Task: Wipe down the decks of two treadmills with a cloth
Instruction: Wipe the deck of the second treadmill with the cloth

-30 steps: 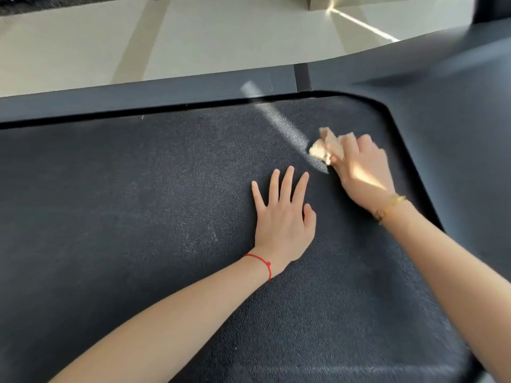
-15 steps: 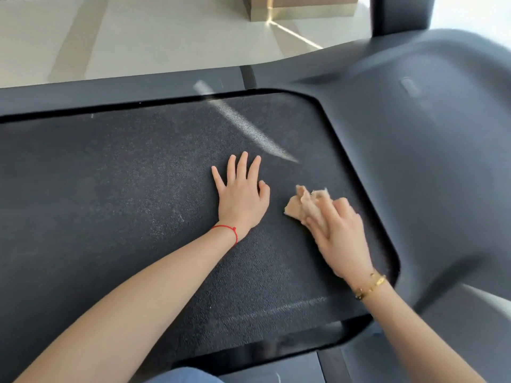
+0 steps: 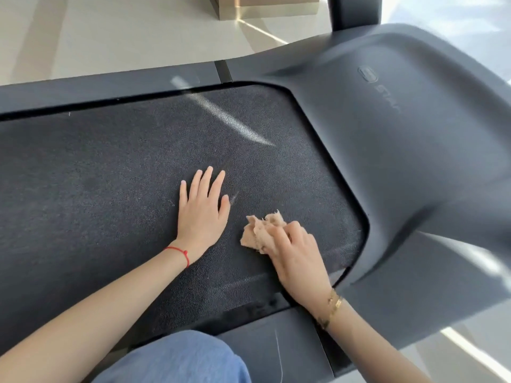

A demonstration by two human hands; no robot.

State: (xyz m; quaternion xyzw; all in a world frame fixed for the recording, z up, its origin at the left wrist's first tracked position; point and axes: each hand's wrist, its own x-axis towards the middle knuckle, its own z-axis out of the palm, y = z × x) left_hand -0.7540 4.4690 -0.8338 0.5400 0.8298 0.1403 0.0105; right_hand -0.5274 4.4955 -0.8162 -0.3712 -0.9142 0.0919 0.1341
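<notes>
Pale tiled floor (image 3: 110,31) beyond a dark treadmill deck (image 3: 96,175), its textured belt bounded by side rails and the curved motor cover (image 3: 414,134), with an embossed logo and lettering too blurred to read. Left hand (image 3: 203,214) flat on the belt, fingers straight; right hand (image 3: 297,252) just beside it, gripping a crumpled beige cloth (image 3: 258,230) against the belt near the cover's edge. Open belt stretching away leftward
</notes>
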